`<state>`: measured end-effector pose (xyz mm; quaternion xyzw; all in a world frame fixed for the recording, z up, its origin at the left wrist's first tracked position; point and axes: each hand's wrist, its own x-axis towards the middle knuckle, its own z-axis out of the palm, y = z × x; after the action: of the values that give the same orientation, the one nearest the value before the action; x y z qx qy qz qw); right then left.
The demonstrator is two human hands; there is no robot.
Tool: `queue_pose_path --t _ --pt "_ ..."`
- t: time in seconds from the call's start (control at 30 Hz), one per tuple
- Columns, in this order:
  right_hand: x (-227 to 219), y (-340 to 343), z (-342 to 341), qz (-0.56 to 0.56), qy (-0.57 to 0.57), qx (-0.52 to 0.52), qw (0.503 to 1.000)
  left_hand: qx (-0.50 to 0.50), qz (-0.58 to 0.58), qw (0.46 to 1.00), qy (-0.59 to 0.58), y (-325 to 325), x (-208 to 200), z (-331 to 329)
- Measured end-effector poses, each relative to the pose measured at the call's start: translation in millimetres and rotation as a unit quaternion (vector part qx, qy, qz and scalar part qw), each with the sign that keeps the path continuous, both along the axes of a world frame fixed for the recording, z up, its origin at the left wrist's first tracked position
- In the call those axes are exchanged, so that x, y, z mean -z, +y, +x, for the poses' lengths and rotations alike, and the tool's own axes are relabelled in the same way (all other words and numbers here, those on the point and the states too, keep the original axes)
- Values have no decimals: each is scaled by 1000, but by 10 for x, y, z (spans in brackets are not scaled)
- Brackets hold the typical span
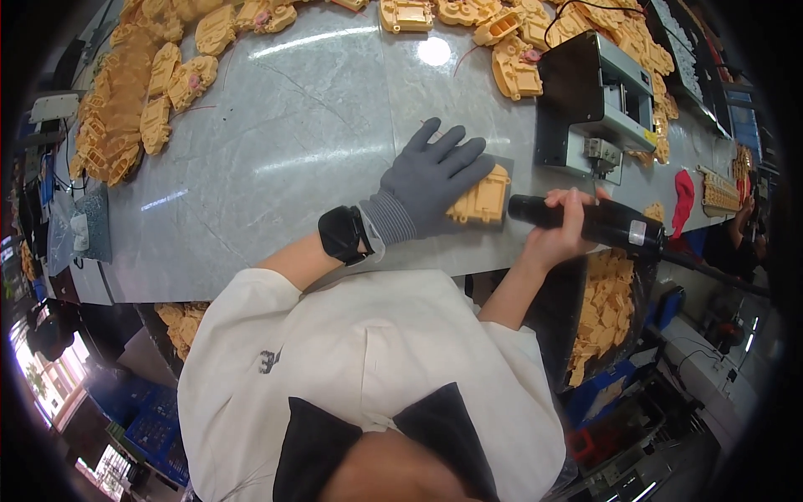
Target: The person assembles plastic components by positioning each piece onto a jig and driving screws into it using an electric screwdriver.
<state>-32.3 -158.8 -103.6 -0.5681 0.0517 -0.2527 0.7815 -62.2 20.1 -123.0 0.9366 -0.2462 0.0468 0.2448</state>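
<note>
My left hand [435,176], in a grey knitted glove, lies palm down with its fingers spread. Its right edge rests against a yellow-orange plastic housing [483,199], partly covering it. Beneath that housing is a flat dark plate [507,167] near the table's front edge. Bare and closed, my right hand [562,230] grips a black electric screwdriver [615,224]. The tool lies nearly level, its thick end pointing left and stopping just short of the housing. Its bit does not show clearly.
Black-and-grey screw feeder [598,105] stands behind my right hand. Many similar housings pile along the grey table's [284,167] left side [113,117] and back [514,67]. A red cloth [684,201] hangs at right. A bin of orange parts [604,309] sits below the table edge.
</note>
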Motion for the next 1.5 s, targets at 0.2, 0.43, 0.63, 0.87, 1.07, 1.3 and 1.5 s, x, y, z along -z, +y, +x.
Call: queue_pose_path --t 0.2,0.43,0.63,0.87,1.07,1.3,1.5 --pt "4 -46 -39 -16 -3 29 999 -8 -38 999 -20 67 -566 -56" --pt "-696 -702 177 -81 -202 65 974 2 -31 999 -19 -264 30 94" --pt "-826 -712 761 -151 -196 61 967 -50 -9 998 -27 -144 -69 112" --pt "-609 -675 930 -173 -83 51 980 -121 -194 973 40 180 230 -161" --pt "-661 -277 55 -68 -156 -83 982 -92 -210 973 -2 218 314 -141" --pt "-543 263 -52 -110 -182 -206 955 -77 -222 972 5 286 317 -88" --pt "-508 358 -98 -156 -177 -228 945 -43 -219 974 40 340 336 -94"
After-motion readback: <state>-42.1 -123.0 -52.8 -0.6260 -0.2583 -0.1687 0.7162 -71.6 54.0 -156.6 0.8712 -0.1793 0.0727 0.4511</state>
